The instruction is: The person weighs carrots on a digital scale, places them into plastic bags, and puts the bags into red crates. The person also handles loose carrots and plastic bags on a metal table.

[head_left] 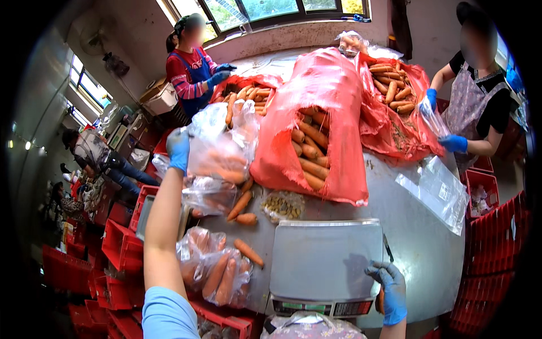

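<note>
Nearest me, at the bottom centre of the frame, sits the weighing scale with its bare grey platter, set at my edge of the worktop, I judge so bags can go straight onto it. My right hand, in a blue glove, rests at the scale's lower right corner; the fingers are curled loosely against the platter's edge, half closed, and something orange shows just behind the palm, too hidden for me to say what it is or whether I hold it. My left hand, also gloved in blue, is raised in the centre left of the frame, its grip pinched tight on the top of a clear plastic bag with carrots inside, so the bag hangs open-mouthed and the weight settles to the bottom. Below it, lower left, a filled bag of carrots lies on its side, with loose carrots just beside it. Across the upper centre a big red sack lies slumped, torn open toward me so its carrots are within reach. Two other people in blue gloves stand at the far side, upper left and upper right
</note>
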`<state>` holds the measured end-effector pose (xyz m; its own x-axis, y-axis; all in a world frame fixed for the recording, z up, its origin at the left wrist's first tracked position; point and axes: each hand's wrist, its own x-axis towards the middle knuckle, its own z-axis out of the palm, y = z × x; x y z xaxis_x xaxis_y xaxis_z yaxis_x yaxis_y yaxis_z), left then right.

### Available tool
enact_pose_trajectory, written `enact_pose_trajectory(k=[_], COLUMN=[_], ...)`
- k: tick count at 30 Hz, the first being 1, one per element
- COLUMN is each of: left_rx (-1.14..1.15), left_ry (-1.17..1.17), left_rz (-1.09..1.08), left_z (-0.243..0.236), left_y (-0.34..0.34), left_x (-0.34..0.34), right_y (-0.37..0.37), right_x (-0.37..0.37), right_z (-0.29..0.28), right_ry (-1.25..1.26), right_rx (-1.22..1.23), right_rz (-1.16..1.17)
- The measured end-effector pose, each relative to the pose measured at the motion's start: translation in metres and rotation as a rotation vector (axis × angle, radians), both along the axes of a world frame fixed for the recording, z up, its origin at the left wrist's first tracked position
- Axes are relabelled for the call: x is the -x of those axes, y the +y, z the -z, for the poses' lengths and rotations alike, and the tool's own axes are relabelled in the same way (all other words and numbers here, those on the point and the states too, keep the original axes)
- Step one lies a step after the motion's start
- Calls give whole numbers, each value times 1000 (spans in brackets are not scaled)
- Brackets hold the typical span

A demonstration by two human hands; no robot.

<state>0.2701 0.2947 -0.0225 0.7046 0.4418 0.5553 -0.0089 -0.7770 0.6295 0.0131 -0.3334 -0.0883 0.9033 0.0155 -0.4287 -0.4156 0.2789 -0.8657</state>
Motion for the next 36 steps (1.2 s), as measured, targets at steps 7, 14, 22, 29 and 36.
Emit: enact_pose_trajectory(k=[7,14,22,29,36], left_rx=[420,813,1279,971,570], left_ry=[-88,54,167,269,218], left_rz=[421,724,745,465,357], left_z=[-122,-139,-29,-3,23], left_y=[-156,-251,-334,-352,-339], left_x=[77,145,241,298,338], right_y=[-1,-4,-22,-20,-15], right_x=[33,66,83,84,78], right_z=[-15,-21,-33,-22,-21], right_ry=[-171,-210,-238,-231,-341], right_rx=[-1,-38,-14,28,-23], right_rz=[-75,-62,13,22,13])
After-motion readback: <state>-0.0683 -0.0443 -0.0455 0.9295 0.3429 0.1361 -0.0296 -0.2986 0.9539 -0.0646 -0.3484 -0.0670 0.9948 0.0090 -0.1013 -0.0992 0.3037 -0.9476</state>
